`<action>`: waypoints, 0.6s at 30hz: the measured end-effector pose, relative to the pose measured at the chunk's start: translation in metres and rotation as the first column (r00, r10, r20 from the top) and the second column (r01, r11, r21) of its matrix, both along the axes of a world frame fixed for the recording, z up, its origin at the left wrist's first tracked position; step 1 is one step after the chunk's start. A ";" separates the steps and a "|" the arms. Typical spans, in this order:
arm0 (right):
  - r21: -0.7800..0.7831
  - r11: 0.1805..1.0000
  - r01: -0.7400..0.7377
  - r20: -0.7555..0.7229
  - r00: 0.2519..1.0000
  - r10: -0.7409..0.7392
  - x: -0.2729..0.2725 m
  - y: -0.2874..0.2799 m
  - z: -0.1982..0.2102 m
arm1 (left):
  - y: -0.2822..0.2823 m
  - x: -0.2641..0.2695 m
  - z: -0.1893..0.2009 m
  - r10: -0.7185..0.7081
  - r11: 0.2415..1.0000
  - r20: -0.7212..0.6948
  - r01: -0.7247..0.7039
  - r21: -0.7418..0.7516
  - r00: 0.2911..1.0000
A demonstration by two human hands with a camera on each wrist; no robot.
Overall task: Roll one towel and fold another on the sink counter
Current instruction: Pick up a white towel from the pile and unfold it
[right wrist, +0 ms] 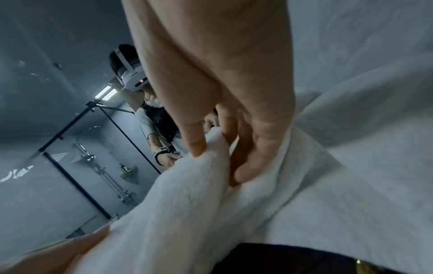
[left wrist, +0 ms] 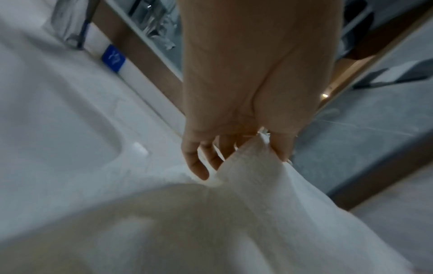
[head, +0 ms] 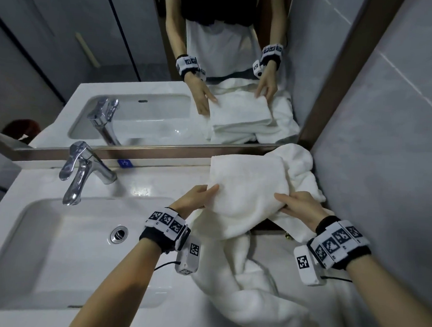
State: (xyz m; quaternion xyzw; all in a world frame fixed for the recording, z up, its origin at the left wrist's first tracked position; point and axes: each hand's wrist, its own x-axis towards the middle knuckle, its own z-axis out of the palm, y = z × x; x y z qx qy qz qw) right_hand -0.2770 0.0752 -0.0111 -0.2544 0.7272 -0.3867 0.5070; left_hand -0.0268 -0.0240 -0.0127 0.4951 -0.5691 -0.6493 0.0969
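Note:
A white towel hangs between my two hands above the right end of the sink counter. My left hand pinches its left edge, thumb on top and fingers under the cloth. My right hand grips the right side, thumb over the fold and fingers beneath. A second white towel lies crumpled on the counter below, trailing toward the front edge. More white cloth is bunched against the wall corner; which towel it belongs to I cannot tell.
The basin with its drain lies to the left. A chrome tap stands behind it. The mirror runs along the back and a grey wall closes the right side. A dark gap shows under the held towel.

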 end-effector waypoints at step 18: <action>-0.591 0.789 -0.167 -0.448 0.882 -0.149 0.025 0.012 0.074 | 0.016 0.003 0.109 0.232 0.740 -0.382 -0.417 -0.528 0.895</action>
